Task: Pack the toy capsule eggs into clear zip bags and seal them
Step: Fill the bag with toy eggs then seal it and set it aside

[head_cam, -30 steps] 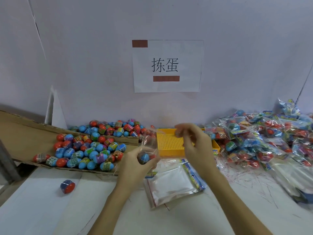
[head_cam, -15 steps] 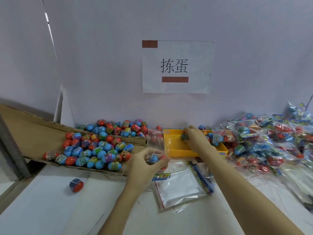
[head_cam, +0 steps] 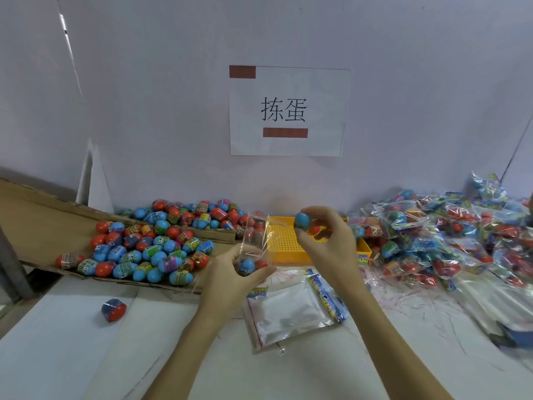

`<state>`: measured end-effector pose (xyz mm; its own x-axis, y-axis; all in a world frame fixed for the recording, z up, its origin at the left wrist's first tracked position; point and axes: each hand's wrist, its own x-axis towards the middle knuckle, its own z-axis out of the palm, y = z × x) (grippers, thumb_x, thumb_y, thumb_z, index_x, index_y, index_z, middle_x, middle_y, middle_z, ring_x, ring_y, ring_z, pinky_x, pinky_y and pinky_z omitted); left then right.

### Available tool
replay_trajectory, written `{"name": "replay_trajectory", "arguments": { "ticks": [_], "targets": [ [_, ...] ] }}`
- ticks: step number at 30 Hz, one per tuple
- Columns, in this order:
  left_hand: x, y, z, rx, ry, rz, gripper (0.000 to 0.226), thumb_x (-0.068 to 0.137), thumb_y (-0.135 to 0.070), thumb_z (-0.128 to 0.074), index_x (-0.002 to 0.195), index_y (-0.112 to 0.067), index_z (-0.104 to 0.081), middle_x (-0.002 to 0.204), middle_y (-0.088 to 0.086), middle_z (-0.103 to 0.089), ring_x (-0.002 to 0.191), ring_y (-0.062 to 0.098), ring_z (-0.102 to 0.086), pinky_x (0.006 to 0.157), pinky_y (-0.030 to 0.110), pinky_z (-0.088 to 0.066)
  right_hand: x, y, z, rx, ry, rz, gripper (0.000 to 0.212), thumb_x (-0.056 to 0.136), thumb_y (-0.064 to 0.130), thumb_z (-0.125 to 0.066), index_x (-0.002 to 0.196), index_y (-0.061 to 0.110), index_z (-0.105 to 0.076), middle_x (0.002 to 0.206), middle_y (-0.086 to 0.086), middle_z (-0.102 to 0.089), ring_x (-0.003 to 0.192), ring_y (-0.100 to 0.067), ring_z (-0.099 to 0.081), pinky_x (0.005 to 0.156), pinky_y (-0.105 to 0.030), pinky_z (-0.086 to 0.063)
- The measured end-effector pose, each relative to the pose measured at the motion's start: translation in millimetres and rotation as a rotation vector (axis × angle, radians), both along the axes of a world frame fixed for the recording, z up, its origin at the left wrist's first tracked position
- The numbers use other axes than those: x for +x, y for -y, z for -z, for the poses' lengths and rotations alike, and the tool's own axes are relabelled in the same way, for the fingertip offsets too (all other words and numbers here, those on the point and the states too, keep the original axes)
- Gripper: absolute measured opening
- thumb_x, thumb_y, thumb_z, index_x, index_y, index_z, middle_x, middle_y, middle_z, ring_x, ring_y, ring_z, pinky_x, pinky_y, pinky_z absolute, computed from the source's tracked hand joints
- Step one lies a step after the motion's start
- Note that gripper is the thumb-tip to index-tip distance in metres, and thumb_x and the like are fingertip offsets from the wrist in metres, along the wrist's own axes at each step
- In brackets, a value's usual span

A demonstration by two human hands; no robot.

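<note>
My left hand [head_cam: 230,272] grips a clear zip bag [head_cam: 255,236] upright by its lower part, with a blue egg and a red egg showing at its bottom. My right hand [head_cam: 326,243] holds a blue and red capsule egg [head_cam: 302,220] in its fingertips, just right of the bag's open top and above the yellow tray [head_cam: 285,243]. A pile of loose eggs [head_cam: 150,246] lies on cardboard to the left. A stack of empty zip bags [head_cam: 291,310] lies flat on the table below my hands.
Filled bags [head_cam: 432,232] are heaped at the right. One stray egg [head_cam: 114,309] sits on the white table at the lower left. A paper sign [head_cam: 288,111] hangs on the wall behind. Paper shreds litter the table at the right.
My right hand reached into the yellow tray, then lifted out with an egg and came back toward the bag's mouth. My left hand kept the bag in place.
</note>
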<state>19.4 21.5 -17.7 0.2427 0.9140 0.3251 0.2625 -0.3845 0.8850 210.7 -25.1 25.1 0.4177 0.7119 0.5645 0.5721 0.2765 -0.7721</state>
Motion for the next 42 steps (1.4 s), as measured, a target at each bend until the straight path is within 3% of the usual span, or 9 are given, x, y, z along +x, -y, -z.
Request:
{"name": "replay_trajectory", "arguments": {
  "ticks": [3, 5, 11, 16, 22, 30, 34, 37, 42],
  "targets": [
    [0, 3, -2, 0.141, -0.093, -0.035, 0.036, 0.065, -0.058, -0.082, 0.092, -0.046, -0.062, 0.083, -0.029, -0.065, 0.088, -0.02, -0.06, 0.061, 0.003, -0.047, -16, 22, -2, 0.152, -0.214, -0.101, 0.031, 0.085, 0.016, -0.082, 0.109, 0.026, -0.064, 0.105, 0.01, -0.071, 0.1, -0.013, -0.069, 0.084, -0.024, -0.057],
    [0, 5, -2, 0.242, -0.161, -0.045, 0.042, 0.069, -0.063, -0.077, 0.101, -0.039, -0.066, 0.081, -0.027, -0.065, 0.08, -0.006, -0.066, 0.058, 0.01, -0.051, -26, 30, -1, 0.201, -0.279, -0.182, 0.032, 0.084, 0.017, -0.083, 0.11, 0.02, -0.064, 0.106, 0.004, -0.073, 0.103, -0.018, -0.072, 0.085, -0.027, -0.059],
    [4, 7, 2, 0.357, -0.232, -0.032, 0.056, 0.072, -0.061, -0.072, 0.112, -0.022, -0.071, 0.084, -0.016, -0.064, 0.078, 0.008, -0.063, 0.062, 0.014, -0.053, -36, 29, 5, 0.183, 0.184, -0.003, 0.029, 0.086, 0.02, -0.082, 0.111, 0.019, -0.068, 0.106, 0.009, -0.067, 0.096, -0.008, -0.066, 0.068, -0.022, -0.055],
    [4, 6, 2, 0.366, -0.25, -0.02, 0.059, 0.073, -0.059, -0.073, 0.116, -0.018, -0.072, 0.091, -0.003, -0.075, 0.081, 0.01, -0.064, 0.065, 0.015, -0.054, -34, 32, 6, 0.141, 0.157, -0.086, 0.032, 0.09, 0.02, -0.076, 0.116, 0.03, -0.059, 0.113, 0.007, -0.066, 0.096, 0.0, -0.067, 0.07, -0.013, -0.055],
    [3, 6, 1, 0.357, -0.239, -0.012, 0.055, 0.074, -0.059, -0.073, 0.115, -0.023, -0.071, 0.093, -0.014, -0.072, 0.084, 0.007, -0.066, 0.069, 0.019, -0.058, -35, 31, 10, 0.073, 0.075, -0.102, 0.032, 0.093, 0.017, -0.074, 0.117, 0.03, -0.058, 0.115, 0.005, -0.063, 0.073, -0.009, -0.072, 0.058, -0.017, -0.054],
    [4, 9, 1, 0.339, -0.244, -0.004, 0.06, 0.075, -0.065, -0.067, 0.119, -0.023, -0.069, 0.091, -0.012, -0.069, 0.086, 0.011, -0.067, 0.069, 0.033, -0.061, -36, 35, 11, -0.037, 0.237, -0.055, 0.032, 0.084, 0.031, -0.082, 0.109, 0.04, -0.065, 0.102, 0.034, -0.063, 0.079, 0.007, -0.067, 0.062, -0.006, -0.047],
    [4, 7, 1, 0.375, -0.266, -0.014, 0.049, 0.086, -0.054, -0.067, 0.12, -0.018, -0.071, 0.082, -0.012, -0.065, 0.075, 0.01, -0.063, 0.059, 0.022, -0.051, -37, 33, 15, 0.005, 0.315, -0.101, 0.026, 0.084, 0.021, -0.081, 0.109, 0.023, -0.078, 0.104, 0.014, -0.073, 0.077, 0.011, -0.062, 0.064, -0.004, -0.046],
    [6, 8, 3, 0.42, -0.345, -0.035, 0.046, 0.088, -0.04, -0.076, 0.124, -0.012, -0.07, 0.087, 0.001, -0.074, 0.075, 0.013, -0.06, 0.062, 0.019, -0.043, -40, 32, 16, 0.003, 0.346, -0.162, 0.029, 0.085, 0.012, -0.08, 0.113, 0.021, -0.077, 0.113, 0.014, -0.059, 0.085, 0.007, -0.059, 0.069, -0.005, -0.048],
    [5, 10, 2, 0.431, -0.353, -0.027, 0.043, 0.087, -0.037, -0.08, 0.123, -0.016, -0.068, 0.089, -0.004, -0.073, 0.076, 0.01, -0.059, 0.063, 0.021, -0.044, -42, 32, 18, -0.037, 0.351, -0.188, 0.035, 0.085, 0.0, -0.076, 0.113, 0.022, -0.072, 0.112, 0.012, -0.06, 0.094, -0.001, -0.058, 0.068, -0.01, -0.048]
  ]
}}
